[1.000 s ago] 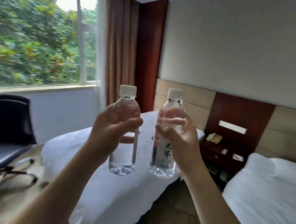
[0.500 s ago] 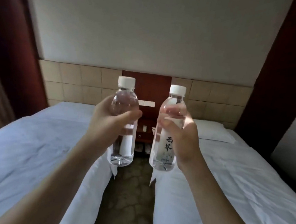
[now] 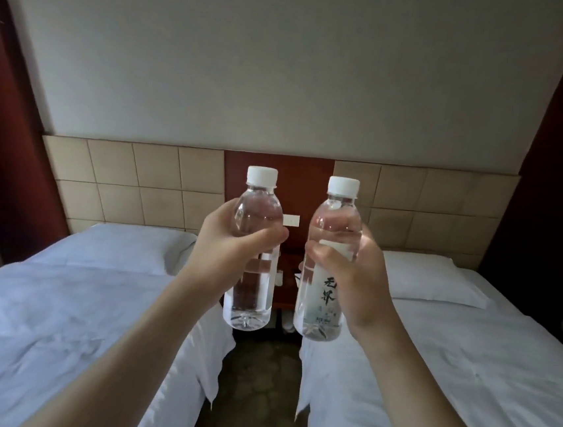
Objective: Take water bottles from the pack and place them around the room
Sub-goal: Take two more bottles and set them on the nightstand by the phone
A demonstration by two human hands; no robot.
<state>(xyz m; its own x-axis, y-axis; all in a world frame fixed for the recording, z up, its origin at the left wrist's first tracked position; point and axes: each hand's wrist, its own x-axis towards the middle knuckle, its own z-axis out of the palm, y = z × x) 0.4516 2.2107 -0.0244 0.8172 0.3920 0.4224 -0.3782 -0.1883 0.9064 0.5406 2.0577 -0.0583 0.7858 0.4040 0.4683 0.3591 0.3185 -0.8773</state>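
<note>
Two water bottles are held upright side by side, apart, above the aisle between two beds. The left hand point(image 3: 224, 256) has its grip wrapped around the left bottle point(image 3: 254, 252), whose clear side faces the camera. The right hand point(image 3: 356, 282) has its grip clasped around the right bottle point(image 3: 328, 262), label with dark characters facing the camera. Both have white caps. Behind them stands a tiled headboard point(image 3: 132, 181), with the left bed point(image 3: 57, 312) and right bed point(image 3: 465, 362) in white sheets
</note>
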